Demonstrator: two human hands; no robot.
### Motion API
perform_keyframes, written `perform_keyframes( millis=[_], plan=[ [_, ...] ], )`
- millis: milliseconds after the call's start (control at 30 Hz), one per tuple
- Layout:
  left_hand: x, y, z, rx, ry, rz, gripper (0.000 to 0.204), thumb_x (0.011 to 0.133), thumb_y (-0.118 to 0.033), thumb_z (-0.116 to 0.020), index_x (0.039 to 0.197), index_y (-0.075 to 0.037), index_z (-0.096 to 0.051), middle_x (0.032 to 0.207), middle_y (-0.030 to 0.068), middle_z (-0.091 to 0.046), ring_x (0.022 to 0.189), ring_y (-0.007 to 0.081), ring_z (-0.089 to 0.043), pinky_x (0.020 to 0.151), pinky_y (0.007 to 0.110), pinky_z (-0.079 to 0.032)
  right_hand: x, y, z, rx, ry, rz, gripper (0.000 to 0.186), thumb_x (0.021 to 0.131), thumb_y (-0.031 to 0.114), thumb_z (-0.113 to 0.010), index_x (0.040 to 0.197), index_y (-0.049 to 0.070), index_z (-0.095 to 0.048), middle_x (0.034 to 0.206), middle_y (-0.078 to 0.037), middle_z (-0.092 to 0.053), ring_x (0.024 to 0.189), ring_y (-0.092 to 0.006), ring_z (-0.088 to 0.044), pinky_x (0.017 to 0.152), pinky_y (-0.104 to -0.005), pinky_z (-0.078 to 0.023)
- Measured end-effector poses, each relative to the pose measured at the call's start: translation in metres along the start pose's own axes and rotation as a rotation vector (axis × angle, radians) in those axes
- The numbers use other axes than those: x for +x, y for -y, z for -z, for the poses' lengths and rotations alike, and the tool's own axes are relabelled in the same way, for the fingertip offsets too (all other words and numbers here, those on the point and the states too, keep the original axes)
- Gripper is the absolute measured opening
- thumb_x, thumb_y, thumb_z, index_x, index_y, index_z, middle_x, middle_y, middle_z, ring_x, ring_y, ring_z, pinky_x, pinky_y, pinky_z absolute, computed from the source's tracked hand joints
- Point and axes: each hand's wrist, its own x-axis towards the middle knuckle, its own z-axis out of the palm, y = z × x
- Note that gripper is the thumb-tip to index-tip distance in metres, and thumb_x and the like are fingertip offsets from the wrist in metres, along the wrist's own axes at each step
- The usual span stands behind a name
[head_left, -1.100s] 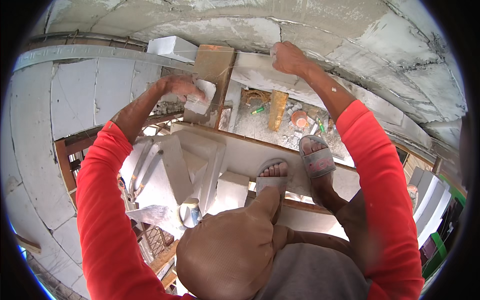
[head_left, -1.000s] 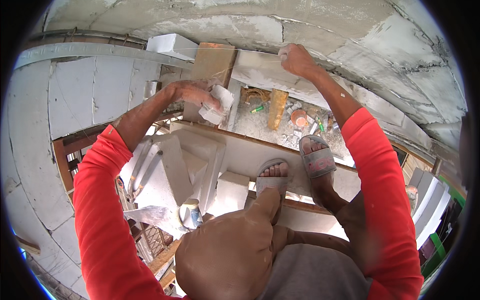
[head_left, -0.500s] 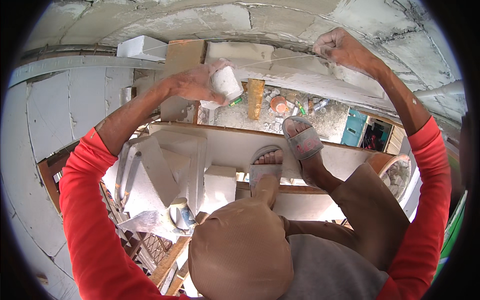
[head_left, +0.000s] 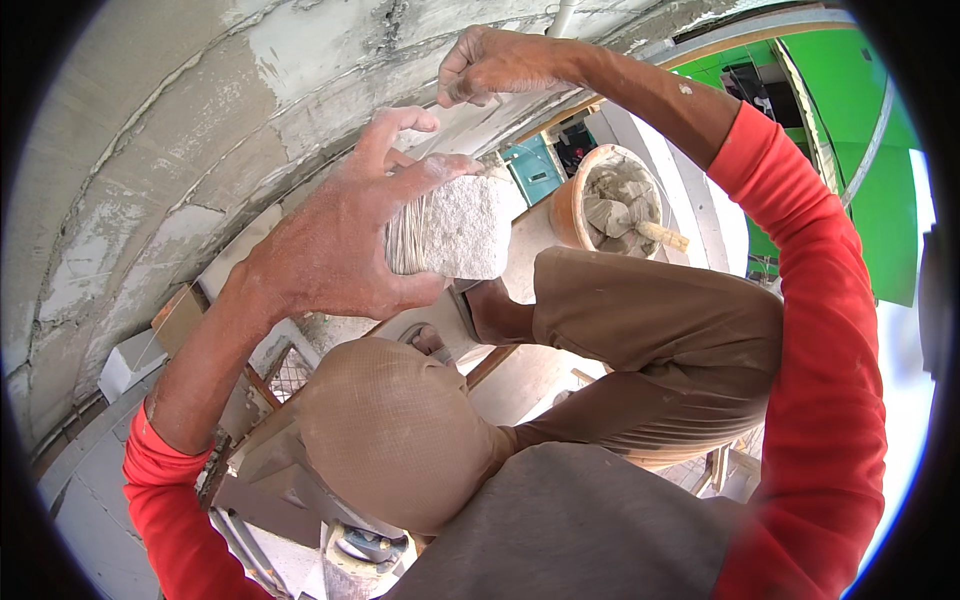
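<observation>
My left hand (head_left: pixel 335 225) is closed around a rough white block (head_left: pixel 470 232), its thumb below and its fingers above. Many turns of thin string (head_left: pixel 408 240) are wound around the end of the block nearest the palm. Just above and to the right of that block, my right hand (head_left: pixel 500 68) is closed in a pinch, close to the left fingertips. A line ran to this hand in the earlier view; the stretch between the hands is too fine to make out now.
A rough block wall (head_left: pixel 230 110) rises close along the far left. On the right, a round bucket (head_left: pixel 573 205) of grey mortar holds a wooden-handled tool (head_left: pixel 660 236). A pale plank (head_left: pixel 530 240) runs beneath my feet. Green panels (head_left: pixel 840 130) stand at the far right.
My view has turned right, bringing the bucket and green panels further into it. My hands, wide apart before with string stretched between them, are now close together. The left hand still grips the block.
</observation>
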Motion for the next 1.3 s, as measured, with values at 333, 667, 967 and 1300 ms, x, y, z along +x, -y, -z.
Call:
perform_keyframes(
  millis=[333, 667, 967, 1300],
  plan=[
    [0.003, 0.001, -0.033, -0.016, -0.335, 0.267, 0.093, 0.076, -0.034, -0.089, 0.148, 0.0, -0.042, 0.132, 0.024, -0.062, 0.126, 0.036, -0.063, 0.111, 0.046, -0.047, 0.062, -0.028, 0.003, 0.454, -0.194, 0.025, 0.025, 0.088, 0.021, -0.076, 0.096, -0.003, -0.074, 0.079, -0.005, -0.06, 0.075, -0.0173, -0.061, 0.092, -0.0359, -0.061],
    [0.02, 0.05, -0.11, -0.44, -0.288, 0.699, 0.102, 0.084, -0.062, -0.081, 0.149, 0.004, -0.04, 0.138, 0.0249, -0.062, 0.128, 0.037, -0.062, 0.111, 0.047, -0.048, 0.037, -0.057, 0.027, 0.665, 0.102, -0.015, 0.02, 0.097, 0.018, -0.064, 0.104, 0.0, -0.068, 0.061, 0.011, -0.03, 0.051, -0.0031, -0.027, 0.048, -0.0241, -0.024],
    [-0.047, 0.077, -0.164, -1.231, -0.896, 0.793, 0.074, 0.109, -0.064, -0.039, 0.154, -0.005, -0.045, 0.138, 0.0122, -0.064, 0.116, 0.0293, -0.07, 0.103, 0.042, -0.056, -0.001, -0.084, 0.022, 0.63, 0.173, 0.001, 0.012, 0.09, 0.014, -0.069, 0.09, 0.003, -0.07, 0.057, 0.009, -0.033, 0.048, -0.0041, -0.025, 0.044, -0.0248, -0.02],
    [-0.066, 0.089, -0.142, -1.103, -1.438, 0.858, 0.069, 0.108, -0.067, -0.037, 0.149, -0.014, -0.048, 0.134, 0.0099, -0.064, 0.112, 0.0297, -0.067, 0.086, 0.041, -0.051, -0.011, -0.095, -0.034, 0.712, 0.295, -0.056, 0.011, 0.089, 0.013, -0.072, 0.086, 0.002, -0.071, 0.06, 0.004, -0.046, 0.049, -0.0062, -0.036, 0.045, -0.0262, -0.029]
  ],
)
